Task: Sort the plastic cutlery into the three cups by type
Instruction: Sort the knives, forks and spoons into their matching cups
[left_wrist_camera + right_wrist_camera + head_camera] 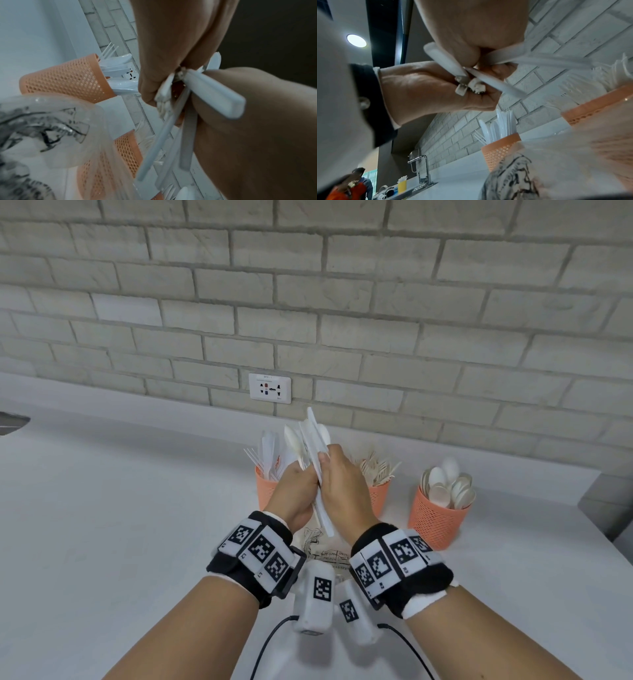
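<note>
My left hand (296, 494) grips a bundle of white plastic cutlery (308, 440), spoons and knives pointing up, raised above the counter. My right hand (342, 484) pinches a knife (323, 515) in that bundle; its handle (221, 98) juts out between the two hands. Behind the hands stand three orange mesh cups. The left cup (265, 491) holds knives and a fork. The middle cup (378, 494) holds forks. The right cup (436, 522) holds spoons. In the right wrist view the left hand (436, 92) wraps the handles' ends.
A clear printed plastic bag (320, 546) lies on the white counter (120, 525) under my hands. A wall socket (270, 388) sits in the brick wall behind the cups. Far left in the right wrist view are a tap (423, 169) and a sink; a person stands beyond.
</note>
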`<state>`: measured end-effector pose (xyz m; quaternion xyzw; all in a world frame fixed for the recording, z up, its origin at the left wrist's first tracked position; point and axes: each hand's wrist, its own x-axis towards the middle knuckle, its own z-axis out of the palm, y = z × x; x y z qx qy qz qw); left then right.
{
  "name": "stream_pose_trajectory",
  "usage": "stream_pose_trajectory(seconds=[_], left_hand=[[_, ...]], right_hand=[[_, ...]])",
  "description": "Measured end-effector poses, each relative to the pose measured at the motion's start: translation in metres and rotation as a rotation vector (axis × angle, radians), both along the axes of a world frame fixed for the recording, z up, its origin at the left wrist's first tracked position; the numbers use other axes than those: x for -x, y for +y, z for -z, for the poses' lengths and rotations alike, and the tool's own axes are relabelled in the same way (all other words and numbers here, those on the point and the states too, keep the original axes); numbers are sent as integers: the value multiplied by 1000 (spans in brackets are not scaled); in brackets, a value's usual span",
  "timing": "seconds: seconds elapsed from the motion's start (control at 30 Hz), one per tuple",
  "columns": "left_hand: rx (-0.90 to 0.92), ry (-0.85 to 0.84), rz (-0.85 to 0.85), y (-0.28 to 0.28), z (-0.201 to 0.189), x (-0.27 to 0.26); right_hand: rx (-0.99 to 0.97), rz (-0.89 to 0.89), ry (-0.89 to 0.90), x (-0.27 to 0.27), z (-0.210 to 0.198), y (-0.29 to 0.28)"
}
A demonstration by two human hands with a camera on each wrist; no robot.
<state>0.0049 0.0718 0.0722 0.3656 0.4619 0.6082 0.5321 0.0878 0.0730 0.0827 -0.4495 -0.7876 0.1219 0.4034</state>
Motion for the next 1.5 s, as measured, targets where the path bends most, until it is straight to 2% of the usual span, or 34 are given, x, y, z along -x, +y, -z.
stream_pose_trajectory(seconds=[0.27, 0.4, 0.5, 0.6, 0.7, 0.87, 0.97, 1.07, 1.17, 1.3, 1.4, 1.5], left_hand=[[89, 49, -79, 7, 2, -3], [42, -8, -72, 6, 5, -2], [-27, -134, -34, 4, 1, 4], [-54, -243, -40, 4, -2, 11], [-81, -230, -50, 3, -3, 12], [-138, -162, -101, 3, -3, 13], [-150, -183, -103, 4, -2, 19], [-109, -227, -114, 2, -1, 29], [-54, -319, -226, 7, 1, 48], [-60, -384, -325, 15, 2, 75], [-78, -330, -233, 15, 1, 88], [-103, -235, -86, 12, 1, 96]], right_hand=[[-40, -45, 87, -3, 6, -8], [97, -173, 253, -3, 2, -6], [208, -190, 300, -10, -3, 0], [362, -276, 250, -19, -7, 2], [441, -340, 182, -22, -10, 3], [529, -414, 241, -17, -9, 3], [608, -452, 224, -14, -8, 4], [704, -512, 165, -13, -10, 7], [753, -522, 143, -11, -10, 8], [717, -430, 370, -4, -12, 18], [543, -313, 565, 8, -19, 34], [432, -287, 739, 31, -25, 50]])
